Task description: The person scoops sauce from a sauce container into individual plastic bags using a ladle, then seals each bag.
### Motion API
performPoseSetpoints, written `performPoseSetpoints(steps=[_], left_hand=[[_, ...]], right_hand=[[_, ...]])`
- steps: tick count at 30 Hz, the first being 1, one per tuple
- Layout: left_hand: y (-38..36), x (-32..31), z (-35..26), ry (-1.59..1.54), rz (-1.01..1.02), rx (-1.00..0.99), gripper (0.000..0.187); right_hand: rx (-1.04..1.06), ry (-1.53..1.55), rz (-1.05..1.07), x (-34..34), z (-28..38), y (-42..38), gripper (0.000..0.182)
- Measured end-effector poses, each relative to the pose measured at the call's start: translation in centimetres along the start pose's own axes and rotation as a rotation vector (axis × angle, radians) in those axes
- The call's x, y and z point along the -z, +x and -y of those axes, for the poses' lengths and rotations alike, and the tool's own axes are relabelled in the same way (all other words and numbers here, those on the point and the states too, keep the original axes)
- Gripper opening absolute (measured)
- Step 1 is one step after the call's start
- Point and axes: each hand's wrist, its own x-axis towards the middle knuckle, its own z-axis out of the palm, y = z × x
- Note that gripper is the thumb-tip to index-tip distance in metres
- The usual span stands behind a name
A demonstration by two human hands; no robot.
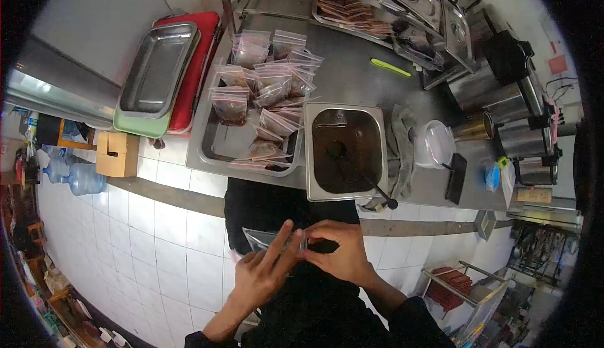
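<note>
In front of my dark clothing, a small clear zip bag (257, 240) is between my two hands. My right hand (340, 253) pinches the bag's edge with thumb and fingertips. My left hand (267, 269) grips the bag from the other side, two fingers stretched across it; part of the bag is hidden behind them. Just beyond the hands, a deep steel pan (310, 165) holds dark brown liquid, with a black-handled ladle (381, 194) leaning over its near rim. Left of it, a steel tray (207, 157) carries several filled zip bags (274, 87).
A grey cloth (402, 153), clear plastic tub (434, 143) and metal cup (475, 126) stand right of the pan. A green-handled tool (390, 67) lies behind. Large pots (497, 102) line the right side. Stacked trays (129, 90) lean at left; a cardboard box (117, 154) sits below.
</note>
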Motion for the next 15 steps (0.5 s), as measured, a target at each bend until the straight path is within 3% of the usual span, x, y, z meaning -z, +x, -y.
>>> performPoseSetpoints(steps=[5,11,14,15], left_hand=[[0.8,-1.0,1.0,-0.099,-0.052,-0.098,0.059],[1.0,-1.8,0.5,-0.158,-0.025,-0.082,0.058],[1.5,-1.8,0.3,-0.244,-0.050,0.021,0.062],[1.8,-1.9,0.8,-0.407,-0.082,0.090,0.062]], right_hand=[[-0.044,-0.098,-0.020,0.3,-0.3,-0.7,0.030],[-0.050,-0.054,-0.094,0.4,-0.2,-1.8,0.026],[-0.064,-0.171,-0.232,1.7,0.1,-3.1,0.031],[0.056,-0.373,-0.476,2.6,-0.2,-3.5,0.034]])
